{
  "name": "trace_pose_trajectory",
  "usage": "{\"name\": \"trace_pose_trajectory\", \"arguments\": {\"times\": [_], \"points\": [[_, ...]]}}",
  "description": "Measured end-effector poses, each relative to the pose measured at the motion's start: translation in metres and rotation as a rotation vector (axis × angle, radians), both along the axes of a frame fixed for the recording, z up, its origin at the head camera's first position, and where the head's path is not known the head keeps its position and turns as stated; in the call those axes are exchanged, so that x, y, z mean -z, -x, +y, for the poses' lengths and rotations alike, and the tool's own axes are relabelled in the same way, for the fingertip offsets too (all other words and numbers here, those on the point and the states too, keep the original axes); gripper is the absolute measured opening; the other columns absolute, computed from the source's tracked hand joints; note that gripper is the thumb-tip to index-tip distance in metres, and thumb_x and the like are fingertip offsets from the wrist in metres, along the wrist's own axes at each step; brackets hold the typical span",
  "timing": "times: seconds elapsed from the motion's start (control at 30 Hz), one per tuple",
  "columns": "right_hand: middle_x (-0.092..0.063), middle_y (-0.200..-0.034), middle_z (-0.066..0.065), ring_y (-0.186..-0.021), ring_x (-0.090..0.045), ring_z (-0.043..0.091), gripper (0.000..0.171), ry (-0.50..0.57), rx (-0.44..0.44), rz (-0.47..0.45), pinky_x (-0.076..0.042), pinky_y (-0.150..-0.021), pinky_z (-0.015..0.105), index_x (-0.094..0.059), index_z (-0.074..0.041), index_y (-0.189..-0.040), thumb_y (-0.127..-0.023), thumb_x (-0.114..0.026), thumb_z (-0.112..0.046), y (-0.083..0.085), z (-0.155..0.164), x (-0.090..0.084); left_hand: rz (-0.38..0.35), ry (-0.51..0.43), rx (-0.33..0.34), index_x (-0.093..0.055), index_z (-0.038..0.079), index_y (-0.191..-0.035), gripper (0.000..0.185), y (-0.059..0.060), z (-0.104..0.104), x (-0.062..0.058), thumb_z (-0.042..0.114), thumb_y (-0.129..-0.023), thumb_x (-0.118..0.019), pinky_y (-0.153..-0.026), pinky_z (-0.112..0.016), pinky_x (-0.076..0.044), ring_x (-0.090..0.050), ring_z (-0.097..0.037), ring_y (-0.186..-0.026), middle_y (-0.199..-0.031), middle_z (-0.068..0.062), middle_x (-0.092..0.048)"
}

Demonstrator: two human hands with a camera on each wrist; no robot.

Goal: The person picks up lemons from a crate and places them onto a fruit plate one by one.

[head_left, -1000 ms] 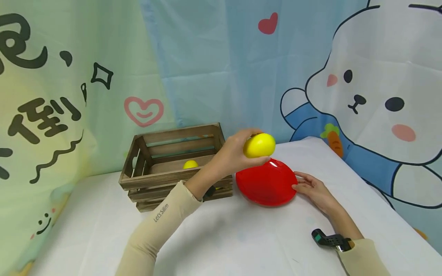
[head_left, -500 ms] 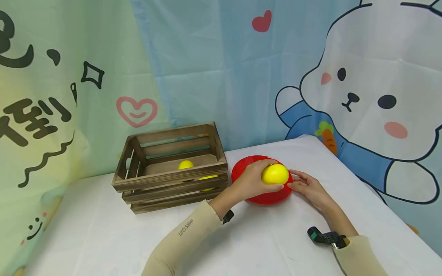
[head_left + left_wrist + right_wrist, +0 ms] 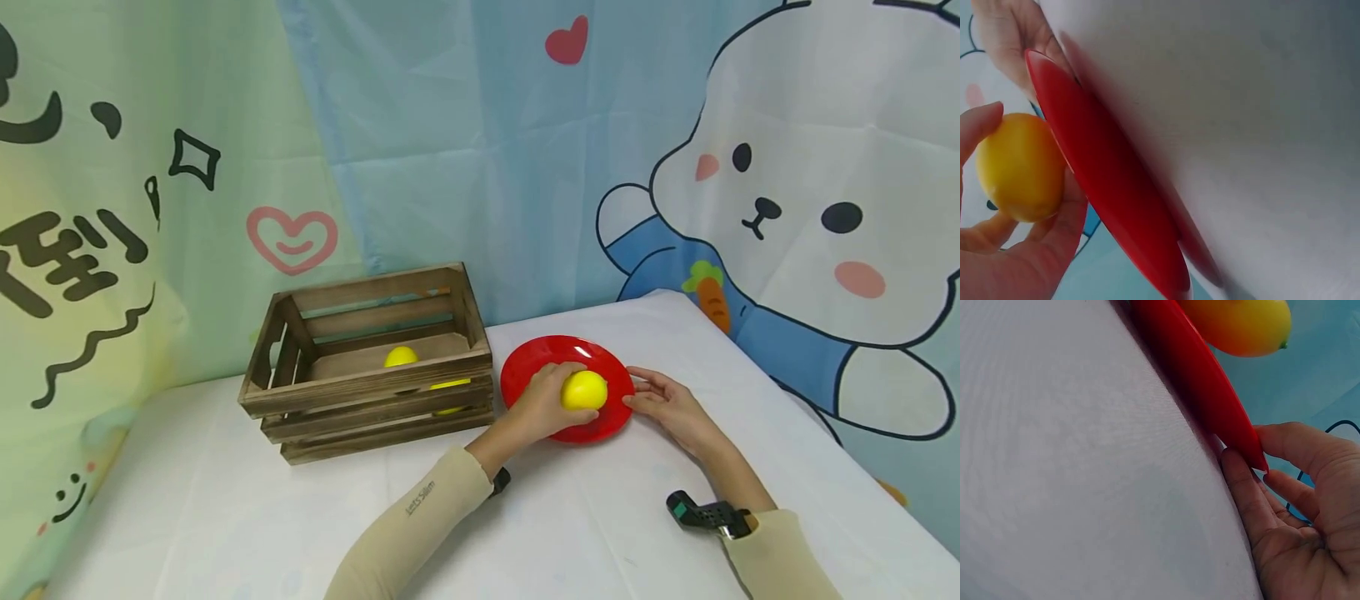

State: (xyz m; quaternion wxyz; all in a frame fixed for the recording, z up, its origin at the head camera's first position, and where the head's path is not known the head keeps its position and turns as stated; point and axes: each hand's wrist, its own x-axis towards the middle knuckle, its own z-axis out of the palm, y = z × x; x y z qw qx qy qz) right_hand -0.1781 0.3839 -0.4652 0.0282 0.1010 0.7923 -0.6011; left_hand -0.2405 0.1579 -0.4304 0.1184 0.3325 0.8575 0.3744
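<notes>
My left hand (image 3: pixel 542 405) holds a yellow lemon (image 3: pixel 585 390) low over the red plate (image 3: pixel 525 367), its thumb and fingers curled around the fruit. In the left wrist view the lemon (image 3: pixel 1021 167) hangs close beside the plate's rim (image 3: pixel 1104 162). At the plate's right edge, my right hand (image 3: pixel 671 410) pinches the rim, thumb on the upper side and fingertips under it, as the right wrist view shows at the plate (image 3: pixel 1210 381). A small green tip marks the end of the lemon (image 3: pixel 1247 328) there.
A slatted wooden crate (image 3: pixel 367 387) stands left of the plate. Inside it lies one lemon (image 3: pixel 401 357), and another lemon (image 3: pixel 450 396) shows through the front slats. A printed curtain (image 3: pixel 420 150) hangs behind the white table (image 3: pixel 202 500).
My left hand has carried the lemon from above the plate's back edge down and toward its middle. The right hand has stayed at the plate's rim. The head view has shifted slightly.
</notes>
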Motion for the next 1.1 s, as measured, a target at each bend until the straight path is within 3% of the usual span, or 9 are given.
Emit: {"name": "trace_pose_trajectory", "arguments": {"times": [0.33,0.77,1.1], "points": [[-0.044,-0.139,0.027,-0.096,-0.059,-0.001,0.074,0.009,0.006,-0.011,-0.051,-0.086,0.018,-0.028,-0.005,-0.153,-0.094,-0.067,-0.026,0.0002,-0.0008,0.0002,-0.021,0.096,-0.012,-0.051,0.014,-0.136,0.067,0.0058,-0.0011,0.0004,0.028,-0.079,-0.082,-0.079,-0.024,-0.052,-0.049,-0.015,-0.112,-0.125,0.000,-0.056],[-0.044,-0.139,0.028,-0.094,-0.059,-0.002,0.073,0.016,0.006,-0.004,-0.051,-0.085,0.017,-0.028,-0.004,-0.153,-0.094,-0.067,-0.025,0.0008,-0.0015,0.0013,-0.069,0.120,-0.032,-0.047,0.016,-0.138,0.071,0.0085,-0.0015,0.0045,0.027,-0.078,-0.082,-0.079,-0.026,-0.053,-0.048,-0.015,-0.113,-0.126,0.000,-0.054],[-0.045,-0.139,0.027,-0.097,-0.059,-0.001,0.074,-0.001,-0.009,-0.006,-0.051,-0.086,0.018,-0.028,-0.005,-0.153,-0.094,-0.067,-0.029,0.0019,0.0018,0.0020,-0.032,0.180,-0.082,-0.037,0.021,-0.145,0.086,0.0048,-0.0004,0.0020,0.030,-0.075,-0.085,-0.086,-0.034,-0.055,-0.046,-0.018,-0.122,-0.134,-0.001,-0.049]]}}
